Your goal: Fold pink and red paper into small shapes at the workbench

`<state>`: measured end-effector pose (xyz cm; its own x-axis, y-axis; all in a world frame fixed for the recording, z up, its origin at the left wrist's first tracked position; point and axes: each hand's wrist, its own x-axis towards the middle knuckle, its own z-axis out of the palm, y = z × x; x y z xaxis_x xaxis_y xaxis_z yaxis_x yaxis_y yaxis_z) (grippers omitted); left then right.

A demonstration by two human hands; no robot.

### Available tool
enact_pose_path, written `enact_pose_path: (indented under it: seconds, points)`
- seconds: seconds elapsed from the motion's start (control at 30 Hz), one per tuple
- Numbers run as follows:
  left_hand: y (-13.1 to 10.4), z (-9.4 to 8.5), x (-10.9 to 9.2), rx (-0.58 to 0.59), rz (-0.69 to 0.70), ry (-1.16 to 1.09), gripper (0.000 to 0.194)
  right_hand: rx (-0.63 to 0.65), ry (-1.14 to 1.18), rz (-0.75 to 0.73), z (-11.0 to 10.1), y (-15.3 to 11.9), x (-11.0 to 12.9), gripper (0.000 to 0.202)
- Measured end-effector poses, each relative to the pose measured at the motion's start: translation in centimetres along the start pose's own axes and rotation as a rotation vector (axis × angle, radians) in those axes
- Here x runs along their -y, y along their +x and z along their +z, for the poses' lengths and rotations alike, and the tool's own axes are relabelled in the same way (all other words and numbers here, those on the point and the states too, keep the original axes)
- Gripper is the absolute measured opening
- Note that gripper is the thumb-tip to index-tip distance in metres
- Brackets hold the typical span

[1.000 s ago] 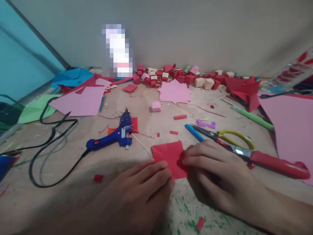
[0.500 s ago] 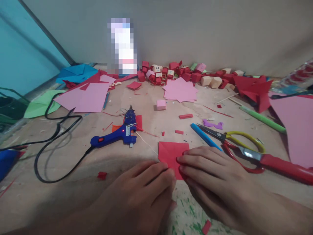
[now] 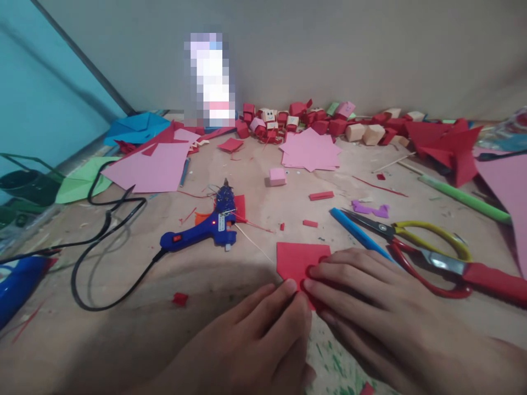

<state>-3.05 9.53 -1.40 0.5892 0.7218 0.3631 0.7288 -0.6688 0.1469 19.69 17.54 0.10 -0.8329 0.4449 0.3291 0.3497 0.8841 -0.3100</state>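
A small square of red paper (image 3: 302,260) lies flat on the table in front of me, its lower left corner folded in. My left hand (image 3: 263,334) has curled fingers, with the fingertips pressing on that folded corner. From the other side, my right hand (image 3: 370,296) holds the sheet down, fingers close together across its right part. The lower edge of the paper is partly hidden under my hands. Beyond it lie small red paper strips (image 3: 321,196) and a pink folded paper block (image 3: 277,176).
On the left rests a blue glue gun (image 3: 197,230) with a looping black cord (image 3: 76,258). Scissors (image 3: 385,227) and a blue stick (image 3: 358,233) lie near my right hand. Pink sheets (image 3: 310,151) and several small paper blocks (image 3: 337,127) line the back by the wall.
The view has shifted, so most things appear further right. My left fingertips have moved onto the folded lower left corner of the paper; my right hand keeps its hold.
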Motion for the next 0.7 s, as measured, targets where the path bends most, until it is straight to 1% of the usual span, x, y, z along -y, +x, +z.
enact_pose_path:
  seconds: [0.13, 0.27, 0.37, 0.47, 0.7]
  points:
    - [-0.2, 0.2, -0.2, -0.012, -0.012, -0.01, 0.028, 0.003, -0.007, -0.008, 0.1, 0.4, 0.0, 0.024]
    - [-0.1, -0.2, 0.0, -0.032, -0.076, 0.012, 0.032, -0.001, 0.019, -0.002, 0.0, 0.5, 0.1, 0.023]
    - [0.1, -0.6, 0.2, 0.021, -0.059, 0.016, 0.032, -0.007, 0.025, -0.008, -0.1, 0.5, 0.1, 0.023]
    - [0.1, -0.9, 0.2, 0.052, -0.046, 0.009, 0.032, 0.016, 0.022, -0.014, -0.1, 0.4, 0.1, 0.023]
    - [0.2, -0.9, 0.1, 0.108, -0.05, -0.017, 0.033, 0.015, 0.019, -0.031, 0.3, 0.0, 0.0, 0.019]
